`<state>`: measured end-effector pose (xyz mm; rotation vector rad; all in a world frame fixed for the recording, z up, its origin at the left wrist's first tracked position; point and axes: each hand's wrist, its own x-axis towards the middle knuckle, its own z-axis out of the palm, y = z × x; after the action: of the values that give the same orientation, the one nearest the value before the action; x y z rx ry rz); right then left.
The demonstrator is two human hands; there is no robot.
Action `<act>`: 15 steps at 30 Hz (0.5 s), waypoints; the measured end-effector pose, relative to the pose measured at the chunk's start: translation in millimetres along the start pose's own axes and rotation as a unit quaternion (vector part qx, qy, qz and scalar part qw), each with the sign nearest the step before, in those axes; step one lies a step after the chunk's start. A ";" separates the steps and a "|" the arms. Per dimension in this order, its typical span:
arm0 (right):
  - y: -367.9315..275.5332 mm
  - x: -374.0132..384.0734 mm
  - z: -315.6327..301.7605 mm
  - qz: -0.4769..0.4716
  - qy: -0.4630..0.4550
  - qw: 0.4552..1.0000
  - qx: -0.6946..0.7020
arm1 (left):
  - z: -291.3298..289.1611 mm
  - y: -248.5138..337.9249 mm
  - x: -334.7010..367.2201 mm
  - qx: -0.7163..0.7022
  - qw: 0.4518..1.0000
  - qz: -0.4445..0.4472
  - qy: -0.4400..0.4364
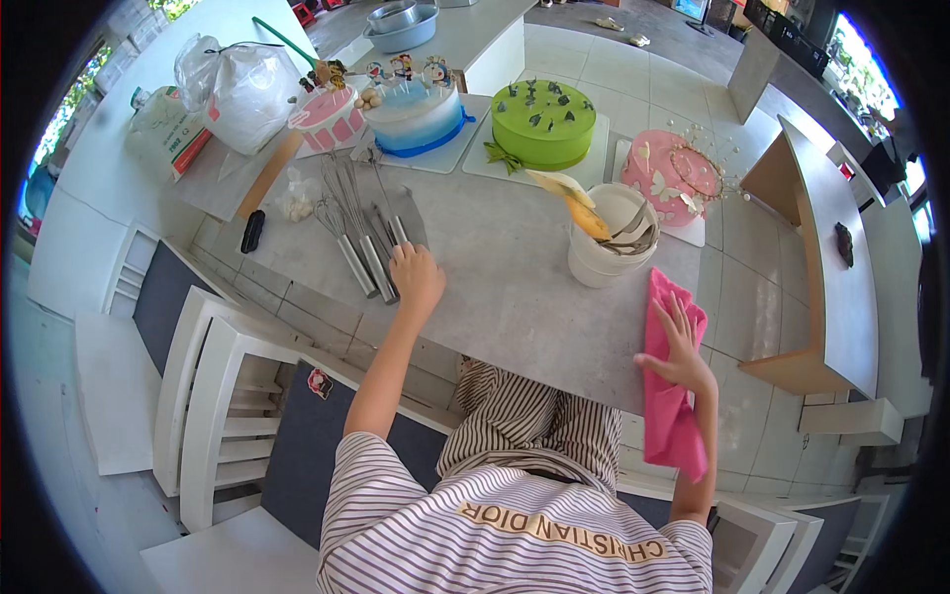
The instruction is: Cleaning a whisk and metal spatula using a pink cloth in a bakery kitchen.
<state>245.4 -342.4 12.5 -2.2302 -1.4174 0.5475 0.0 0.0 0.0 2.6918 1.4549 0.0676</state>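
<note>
At the near side of the grey table, my left hand [418, 278] is closed around the lower end of a metal-handled utensil [398, 229]; its far end blends into the tools around it. Whisks [358, 238] with wire loops and shiny handles lie side by side just left of that hand. On the table's right edge my right hand [679, 342] rests flat with fingers spread on a pink cloth [673, 426], which hangs over the edge. Beyond it stands a white bucket [597, 259] holding metal tools and a yellow-stained piping bag [584, 210].
Along the far edge stand a green cake [543, 124], a blue-and-white cake [416, 119], a pink cake with butterflies [665, 176] and a smaller pink-and-white one [328, 117]. Plastic bags [247, 94] lie at the left. White chairs [233, 416] flank me.
</note>
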 end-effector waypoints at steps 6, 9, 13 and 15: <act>-19.9 -36.2 -9.9 -0.013 -0.076 0.994 0.081 | -0.1 -14.4 -31.2 0.009 0.955 0.055 0.290; -14.3 -46.6 0.3 0.014 -0.088 0.996 -0.009 | -15.6 -20.1 -39.5 -0.161 0.954 0.025 0.252; -2.4 -57.0 16.1 0.010 0.040 0.996 0.075 | -31.2 -38.4 -39.1 -0.237 0.927 0.021 0.289; 0.3 -61.1 24.9 0.026 0.083 0.993 0.084 | -42.8 -44.1 -41.8 -0.475 0.850 -0.097 0.206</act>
<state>207.9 -394.5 -2.4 -2.1301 -1.1877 0.4669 -62.9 -8.7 38.5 1.7472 1.2577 1.0879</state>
